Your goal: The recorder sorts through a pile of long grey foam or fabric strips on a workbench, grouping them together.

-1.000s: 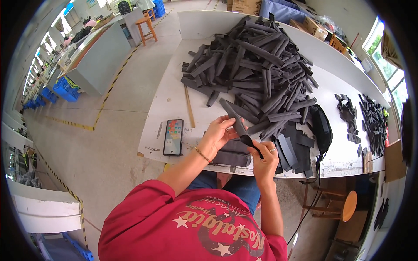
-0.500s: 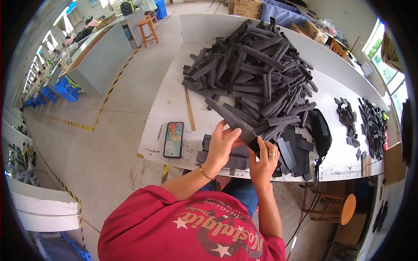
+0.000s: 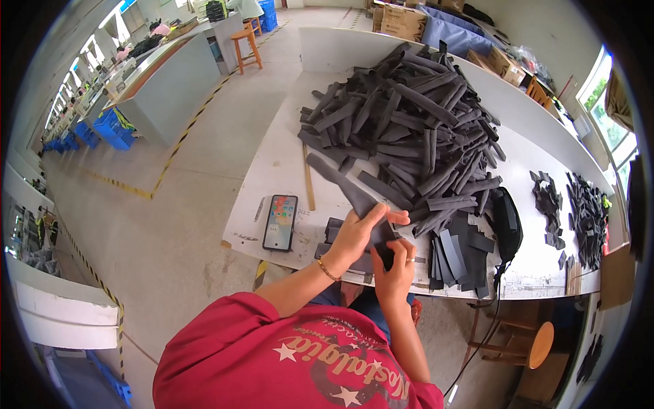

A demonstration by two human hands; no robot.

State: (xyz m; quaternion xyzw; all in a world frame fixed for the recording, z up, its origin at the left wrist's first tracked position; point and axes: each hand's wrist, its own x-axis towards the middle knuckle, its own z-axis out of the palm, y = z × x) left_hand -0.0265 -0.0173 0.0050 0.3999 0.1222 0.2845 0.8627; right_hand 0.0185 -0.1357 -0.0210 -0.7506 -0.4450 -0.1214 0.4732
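Note:
A long dark grey fabric strip point(image 3: 347, 189) slants across the near part of the table, its far end toward the pile. My left hand point(image 3: 359, 235) grips it near its lower end, thumb on top, with fingers reaching out to the right. Closer to my body, my right hand point(image 3: 395, 273) closes its thumb and fingers on the strip's lower end, where a black part shows. Beyond both hands rises a big heap of similar dark grey fabric strips point(image 3: 409, 116). A few more folded dark pieces point(image 3: 330, 253) lie by my left wrist, partly hidden.
Left on the white table point(image 3: 272, 163) lie a phone point(image 3: 280, 223) and a thin wooden stick point(image 3: 308, 178). Flat dark pieces point(image 3: 453, 258) and a black pouch point(image 3: 506, 225) with a cord are to the right, with smaller scraps point(image 3: 547, 208) beyond. A stool point(image 3: 540, 345) stands lower right.
Both hands have come nearer my body with the strip, which now points more steeply. My right hand has shifted below the left. The whole view has moved slightly.

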